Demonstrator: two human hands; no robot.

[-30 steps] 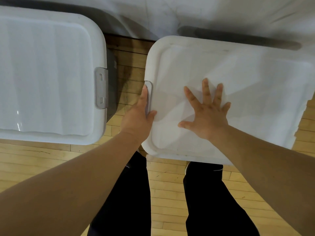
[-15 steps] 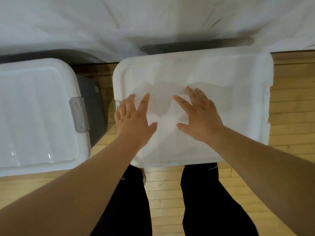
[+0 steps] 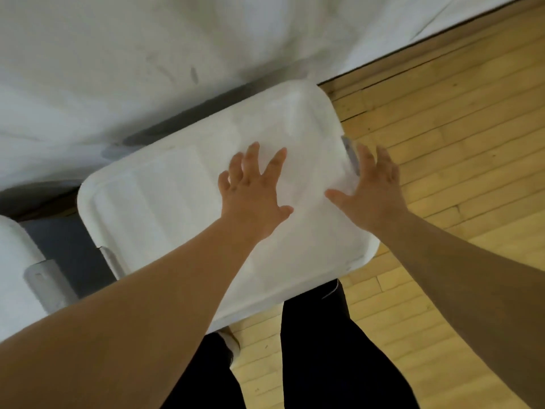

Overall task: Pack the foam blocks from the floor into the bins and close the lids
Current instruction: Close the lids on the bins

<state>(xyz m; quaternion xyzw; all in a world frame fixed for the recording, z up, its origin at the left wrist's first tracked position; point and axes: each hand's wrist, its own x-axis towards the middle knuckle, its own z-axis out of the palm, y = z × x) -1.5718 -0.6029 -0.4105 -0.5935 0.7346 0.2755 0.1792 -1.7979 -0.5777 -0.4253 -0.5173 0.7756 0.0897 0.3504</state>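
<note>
A white lid point(image 3: 165, 208) covers the bin in front of me, its rounded corners all in view. My left hand point(image 3: 253, 193) lies on the lid's middle with fingers spread. My right hand point(image 3: 374, 187) reaches over the lid's right edge, fingers straight, beside the grey latch point(image 3: 349, 153) there. Another grey latch point(image 3: 113, 262) shows at the lid's left edge. A second bin with a white lid point(image 3: 14, 278) and grey latch point(image 3: 44, 286) stands at the far left. No foam blocks are visible.
White sheeting point(image 3: 147, 69) hangs behind the bins. Wooden floor point(image 3: 457, 128) stretches to the right. My legs in dark trousers point(image 3: 324, 349) stand just below the bin.
The view has swung right and tilted. My right hand slid from the lid's middle to its right edge by the latch. My left hand moved toward the lid's centre.
</note>
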